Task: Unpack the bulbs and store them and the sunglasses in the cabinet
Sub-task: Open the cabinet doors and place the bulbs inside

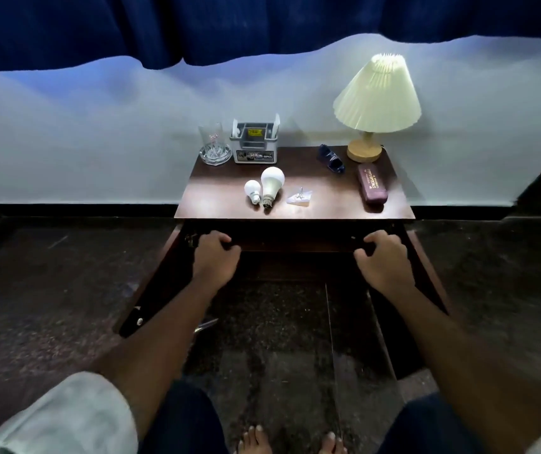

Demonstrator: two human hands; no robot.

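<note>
Two bare white bulbs lie side by side on the dark wooden cabinet top [216,194]: a small bulb [252,190] and a larger bulb [271,185]. Behind them stands their opened grey carton [254,145]. Dark blue sunglasses [331,158] lie folded at the back right, next to the lamp base. Both cabinet doors hang open: the left door [151,283] and the right door [426,267]. My left hand [216,257] and my right hand [383,257] curl their fingers over the dark front rail just under the top. The cabinet's inside is dark.
A lit lamp [377,96] stands at the back right, with a maroon glasses case [372,186] in front of it. A glass in a glass ashtray [214,147] sits at the back left. A small clear wrapper [300,196] lies beside the bulbs. My bare feet are on the dark floor.
</note>
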